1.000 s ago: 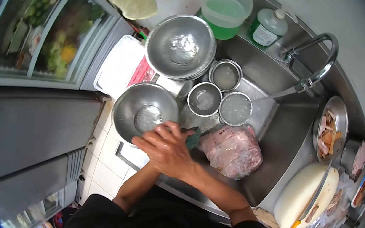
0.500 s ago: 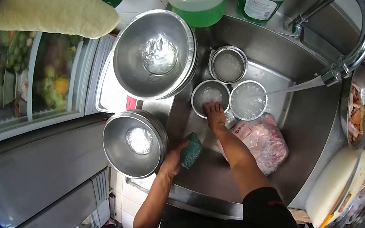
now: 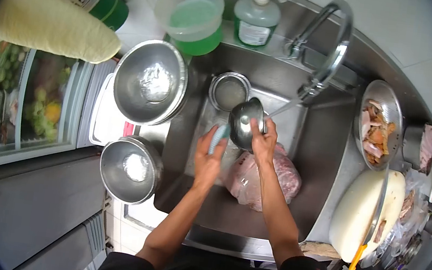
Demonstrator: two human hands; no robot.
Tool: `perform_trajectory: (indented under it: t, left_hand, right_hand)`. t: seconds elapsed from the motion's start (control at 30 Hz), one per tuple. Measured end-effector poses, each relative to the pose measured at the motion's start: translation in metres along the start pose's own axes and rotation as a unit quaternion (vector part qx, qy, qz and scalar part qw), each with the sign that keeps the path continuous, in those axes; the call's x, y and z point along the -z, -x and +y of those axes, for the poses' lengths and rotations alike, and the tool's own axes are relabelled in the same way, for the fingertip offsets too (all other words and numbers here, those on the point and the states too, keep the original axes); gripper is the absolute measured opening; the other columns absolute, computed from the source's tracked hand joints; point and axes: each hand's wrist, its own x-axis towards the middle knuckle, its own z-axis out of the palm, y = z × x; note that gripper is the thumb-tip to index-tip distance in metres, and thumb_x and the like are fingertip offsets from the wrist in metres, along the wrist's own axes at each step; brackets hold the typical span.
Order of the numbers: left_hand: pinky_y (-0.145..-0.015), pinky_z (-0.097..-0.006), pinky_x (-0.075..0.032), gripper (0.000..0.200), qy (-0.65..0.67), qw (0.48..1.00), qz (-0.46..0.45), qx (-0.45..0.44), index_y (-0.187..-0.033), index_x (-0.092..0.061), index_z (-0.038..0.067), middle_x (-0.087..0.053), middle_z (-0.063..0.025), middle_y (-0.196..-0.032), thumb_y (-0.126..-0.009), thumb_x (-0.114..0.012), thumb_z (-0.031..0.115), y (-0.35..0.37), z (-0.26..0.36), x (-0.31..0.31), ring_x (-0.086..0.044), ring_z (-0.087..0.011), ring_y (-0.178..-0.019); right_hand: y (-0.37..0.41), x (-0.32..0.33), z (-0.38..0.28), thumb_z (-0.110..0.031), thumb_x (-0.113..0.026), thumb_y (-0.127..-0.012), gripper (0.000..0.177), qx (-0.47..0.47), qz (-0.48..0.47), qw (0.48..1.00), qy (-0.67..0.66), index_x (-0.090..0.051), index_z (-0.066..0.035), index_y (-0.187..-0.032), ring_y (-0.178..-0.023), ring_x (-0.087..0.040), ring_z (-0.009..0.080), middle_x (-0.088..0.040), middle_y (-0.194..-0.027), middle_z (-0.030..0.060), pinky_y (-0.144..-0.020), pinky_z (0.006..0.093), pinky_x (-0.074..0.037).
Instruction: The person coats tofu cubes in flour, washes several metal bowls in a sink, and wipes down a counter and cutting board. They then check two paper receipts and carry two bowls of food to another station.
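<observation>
My left hand [image 3: 209, 153] grips a scrubbing sponge [image 3: 219, 135], its pale side showing and a green edge beyond. Just right of it, my right hand [image 3: 263, 141] holds a small steel bowl [image 3: 241, 121], tilted above the sink floor with its dark, shiny side up. Behind it another small bowl [image 3: 229, 94] stands in the sink with cloudy water in it. Water runs from the tap [image 3: 309, 90] toward the area behind the held bowl, where a further bowl is mostly hidden. Under my right wrist lies a plastic bag of pink meat [image 3: 248, 180].
Two stacks of big steel bowls [image 3: 125, 76] [image 3: 112, 176] stand left of the sink [image 3: 323, 149]. Behind are a tub of green liquid [image 3: 190, 41] and a soap bottle [image 3: 256, 23]. At right sit a strainer of scraps [image 3: 364, 127] and a white cutting board [image 3: 353, 213] with a knife.
My right hand has lifted a small bowl off the sink floor and tilted it. My left hand has brought the sponge up beside it. The view has shifted to the right.
</observation>
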Motion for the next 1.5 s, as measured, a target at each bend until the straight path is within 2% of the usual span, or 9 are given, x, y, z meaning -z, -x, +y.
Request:
perform_trajectory:
  t: [0.1, 0.4, 0.47, 0.57, 0.77, 1.07, 1.17, 1.23, 1.5]
  left_hand:
    - [-0.092, -0.0394, -0.037, 0.039, -0.285, 0.904, 0.001, -0.32, -0.121, -0.055, 0.01, -0.049, -0.0173, -0.121, -0.084, -0.059, 0.023, -0.011, 0.033, -0.062, -0.047, -0.0298, -0.108]
    - [-0.08, -0.0391, -0.045, 0.026, -0.265, 0.888, -0.076, -0.368, -0.095, -0.065, 0.001, -0.063, -0.0198, -0.097, -0.08, -0.056, 0.02, -0.074, 0.065, -0.115, -0.058, -0.0317, -0.089]
    - [-0.082, -0.0382, -0.046, 0.032, -0.21, 0.923, -0.128, -0.296, -0.095, -0.064, -0.003, -0.064, -0.0168, -0.097, -0.082, -0.054, 0.023, -0.097, 0.06, -0.109, -0.06, -0.0293, -0.089]
    - [-0.088, -0.036, -0.043, 0.047, 0.128, 0.938, -0.165, 0.275, -0.112, -0.059, 0.001, -0.06, -0.0083, -0.106, -0.086, -0.05, 0.041, -0.115, 0.03, -0.095, -0.051, -0.0202, -0.108]
    - [-0.087, -0.0391, -0.045, 0.062, 0.473, 0.797, -0.165, 0.338, -0.126, -0.04, 0.002, -0.05, -0.0104, -0.118, -0.083, -0.055, 0.044, -0.031, -0.003, -0.109, -0.05, -0.0229, -0.108]
    - [-0.066, -0.0309, -0.048, 0.053, 0.058, 0.973, -0.04, 0.221, -0.11, -0.052, -0.01, -0.064, -0.0149, -0.084, -0.061, -0.065, 0.005, -0.061, -0.021, -0.042, -0.06, -0.0223, -0.073]
    - [-0.072, -0.0312, -0.047, 0.041, -0.043, 0.978, -0.105, 0.175, -0.098, -0.057, -0.012, -0.065, -0.0169, -0.081, -0.067, -0.067, 0.013, -0.06, -0.019, -0.032, -0.061, -0.0237, -0.075]
    - [-0.073, -0.0331, -0.046, 0.04, -0.055, 0.993, -0.013, 0.106, -0.099, -0.058, -0.009, -0.064, -0.0184, -0.081, -0.07, -0.066, 0.017, -0.062, -0.028, -0.027, -0.06, -0.026, -0.076]
    - [-0.075, -0.0449, -0.043, 0.044, -0.316, 0.894, -0.003, -0.316, -0.107, -0.056, 0.003, -0.044, -0.0259, -0.103, -0.064, -0.061, 0.007, -0.032, 0.005, -0.051, -0.048, -0.0421, -0.084]
  right_hand:
    - [-0.019, 0.014, -0.039, -0.025, -0.056, -0.089, 0.026, -0.057, -0.051, 0.96, -0.271, -0.06, 0.001, -0.087, -0.081, -0.05, 0.01, -0.055, -0.077, 0.0025, -0.073, 0.0235, -0.04]
    - [-0.03, 0.06, -0.04, -0.021, -0.05, -0.092, 0.027, -0.088, -0.09, 0.978, -0.169, -0.064, 0.002, -0.094, -0.07, -0.046, 0.0064, -0.057, -0.074, -0.002, -0.064, 0.0219, -0.038]
    - [-0.027, 0.069, -0.046, -0.023, -0.053, -0.092, 0.029, -0.071, -0.06, 0.975, -0.201, -0.064, 0.003, -0.094, -0.075, -0.046, 0.0066, -0.058, -0.081, -0.0011, -0.069, 0.0215, -0.038]
    - [-0.02, 0.072, -0.057, -0.026, -0.057, -0.089, 0.031, -0.071, -0.017, 0.94, -0.333, -0.062, 0.004, -0.098, -0.078, -0.048, 0.0067, -0.06, -0.084, 0.0005, -0.075, 0.0212, -0.038]
    - [-0.005, 0.038, -0.026, -0.016, -0.058, -0.084, 0.016, 0.088, -0.003, 0.996, -0.026, -0.064, -0.005, -0.093, -0.079, -0.06, 0.0186, -0.065, -0.089, 0.0081, -0.069, 0.0279, -0.047]
    - [0.003, 0.077, -0.033, -0.015, -0.07, -0.066, 0.026, 0.425, -0.056, 0.876, 0.223, -0.063, -0.005, -0.089, -0.088, -0.056, 0.0305, -0.061, -0.093, 0.0097, -0.081, 0.0429, -0.043]
    - [-0.011, 0.072, -0.003, -0.013, -0.069, -0.063, 0.04, 0.18, 0.153, 0.972, -0.01, -0.057, -0.004, -0.1, -0.094, -0.052, 0.0283, -0.057, -0.096, 0.0144, -0.086, 0.0362, -0.037]
    - [-0.016, 0.082, 0.029, -0.004, -0.06, -0.063, 0.05, -0.293, -0.126, 0.927, -0.196, -0.047, 0.002, -0.11, -0.093, -0.052, 0.026, -0.055, -0.095, 0.0139, -0.085, 0.0364, -0.041]
    - [0.018, 0.06, 0.005, 0.0, -0.05, -0.06, 0.055, -0.214, -0.211, 0.941, -0.159, -0.047, 0.003, -0.115, -0.08, -0.051, 0.0171, -0.054, -0.091, 0.007, -0.069, 0.0285, -0.043]
